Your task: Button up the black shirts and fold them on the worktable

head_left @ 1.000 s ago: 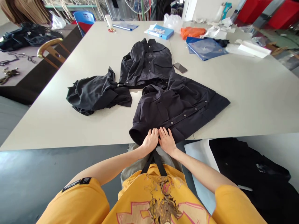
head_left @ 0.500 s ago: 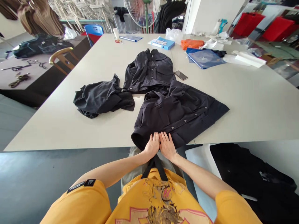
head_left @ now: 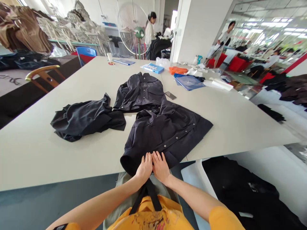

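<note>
My left hand (head_left: pixel 145 168) and my right hand (head_left: pixel 160 166) lie side by side on the near edge of a dark buttoned garment (head_left: pixel 153 134), fingers flat and slightly apart, palms toward the table's front edge. Neither hand grips the cloth. Beyond it a dark jacket (head_left: pixel 144 91) lies spread with its button front up, touching the near garment. To the left is a crumpled dark cloth (head_left: pixel 83 118). A phone (head_left: pixel 170 95) rests just right of the jacket.
On the far part of the table (head_left: pixel 230 118) are a blue box (head_left: pixel 153 67), an orange bag (head_left: pixel 177 70), blue folders (head_left: pixel 189 82) and white scraps. Dark cloth (head_left: pixel 244 191) lies in a white bin at lower right. A fan (head_left: pixel 139 32) and people stand beyond.
The camera view has tilted up and turned right, bringing people and the room behind into sight. My hands and the garments keep their places.
</note>
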{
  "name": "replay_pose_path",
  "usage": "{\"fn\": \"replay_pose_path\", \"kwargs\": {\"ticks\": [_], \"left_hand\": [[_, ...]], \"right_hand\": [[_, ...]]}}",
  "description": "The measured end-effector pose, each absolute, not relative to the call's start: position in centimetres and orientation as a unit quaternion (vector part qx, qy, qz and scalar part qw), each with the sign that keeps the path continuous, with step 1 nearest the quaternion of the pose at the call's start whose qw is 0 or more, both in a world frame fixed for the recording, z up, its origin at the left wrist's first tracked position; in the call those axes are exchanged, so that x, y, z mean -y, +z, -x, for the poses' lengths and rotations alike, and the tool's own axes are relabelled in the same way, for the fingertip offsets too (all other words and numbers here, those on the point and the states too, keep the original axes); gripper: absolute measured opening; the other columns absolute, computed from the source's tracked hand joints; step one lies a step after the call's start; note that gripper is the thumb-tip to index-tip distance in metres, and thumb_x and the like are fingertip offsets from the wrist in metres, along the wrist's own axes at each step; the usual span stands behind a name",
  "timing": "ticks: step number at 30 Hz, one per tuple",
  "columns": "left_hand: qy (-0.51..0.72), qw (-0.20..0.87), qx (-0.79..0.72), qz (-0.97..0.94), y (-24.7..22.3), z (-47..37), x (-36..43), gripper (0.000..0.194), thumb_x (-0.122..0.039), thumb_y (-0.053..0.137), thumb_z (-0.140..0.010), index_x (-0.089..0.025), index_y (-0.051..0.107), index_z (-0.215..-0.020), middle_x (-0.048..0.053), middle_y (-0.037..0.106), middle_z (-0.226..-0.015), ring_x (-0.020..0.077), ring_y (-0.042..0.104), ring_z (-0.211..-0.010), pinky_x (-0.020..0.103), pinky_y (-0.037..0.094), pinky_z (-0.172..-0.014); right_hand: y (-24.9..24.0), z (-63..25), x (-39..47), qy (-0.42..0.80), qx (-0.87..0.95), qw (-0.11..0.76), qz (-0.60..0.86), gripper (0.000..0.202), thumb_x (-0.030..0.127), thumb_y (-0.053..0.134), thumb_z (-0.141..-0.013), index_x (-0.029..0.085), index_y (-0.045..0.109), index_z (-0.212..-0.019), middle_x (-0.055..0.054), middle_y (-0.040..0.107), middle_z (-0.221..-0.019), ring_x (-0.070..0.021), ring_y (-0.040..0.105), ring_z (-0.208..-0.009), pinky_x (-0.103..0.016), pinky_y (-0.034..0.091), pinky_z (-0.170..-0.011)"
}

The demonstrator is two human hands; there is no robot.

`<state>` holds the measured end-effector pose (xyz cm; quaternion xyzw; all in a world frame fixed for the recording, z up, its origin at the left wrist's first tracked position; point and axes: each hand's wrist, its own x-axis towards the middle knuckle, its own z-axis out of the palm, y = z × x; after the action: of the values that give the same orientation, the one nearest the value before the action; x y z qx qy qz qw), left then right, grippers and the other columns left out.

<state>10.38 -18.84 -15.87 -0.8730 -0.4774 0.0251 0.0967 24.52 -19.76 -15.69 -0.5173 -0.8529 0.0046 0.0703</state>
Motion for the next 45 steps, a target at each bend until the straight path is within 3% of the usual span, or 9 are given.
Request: {"fn": "replay_pose_path", "kwargs": {"ticks": [4,15,30,37,45], "left_hand": [[-0.006,0.113,0.482,0.869,-17.0,-10.3,18.8,0.060,-0.005,0.039,-0.087,-0.005,0.052,-0.145,0.025,0.056,-0.143,0.0343,0.049,-0.138,0.052,0.048,-0.108],[0.001,0.131,0.468,0.874,-17.9,-9.8,18.2,0.060,-0.004,0.040,-0.085,-0.007,0.055,-0.144,0.024,0.058,-0.140,0.0344,0.052,-0.135,0.050,0.050,-0.104],[0.073,0.091,0.453,0.884,-14.2,-11.0,16.5,0.050,0.001,0.046,-0.086,0.000,0.062,-0.133,0.025,0.066,-0.116,0.0311,0.065,-0.106,0.039,0.056,-0.083],[0.051,0.103,0.455,0.883,-15.4,-10.7,17.0,0.052,0.003,0.045,-0.086,0.001,0.059,-0.136,0.029,0.061,-0.127,0.0340,0.060,-0.120,0.042,0.054,-0.092],[0.036,0.079,0.481,0.872,-14.5,-10.7,17.2,0.053,0.002,0.040,-0.087,-0.001,0.058,-0.137,0.026,0.061,-0.130,0.0312,0.059,-0.123,0.042,0.054,-0.096]], "right_hand": [[-15.5,-24.6,19.7,0.001,0.858,0.060,0.510,0.065,0.036,0.040,-0.103,0.009,0.024,-0.160,-0.017,0.033,-0.162,-0.0334,0.028,-0.150,-0.060,0.026,-0.120],[-14.5,-24.8,19.2,0.021,0.867,0.053,0.495,0.071,0.041,0.047,-0.101,0.009,0.023,-0.160,-0.019,0.034,-0.161,-0.0359,0.031,-0.148,-0.061,0.031,-0.118],[-11.8,-24.5,17.5,0.100,0.857,0.013,0.506,0.063,0.022,0.047,-0.095,0.015,0.035,-0.156,-0.016,0.044,-0.156,-0.0357,0.037,-0.144,-0.065,0.029,-0.117],[-12.9,-24.1,17.8,0.077,0.859,-0.003,0.506,0.061,0.017,0.040,-0.098,0.018,0.031,-0.158,-0.018,0.039,-0.159,-0.0380,0.035,-0.146,-0.071,0.031,-0.113],[-14.1,-24.3,18.2,0.065,0.851,0.031,0.520,0.061,0.019,0.040,-0.099,0.017,0.029,-0.159,-0.015,0.037,-0.160,-0.0335,0.029,-0.149,-0.066,0.027,-0.118]]}}
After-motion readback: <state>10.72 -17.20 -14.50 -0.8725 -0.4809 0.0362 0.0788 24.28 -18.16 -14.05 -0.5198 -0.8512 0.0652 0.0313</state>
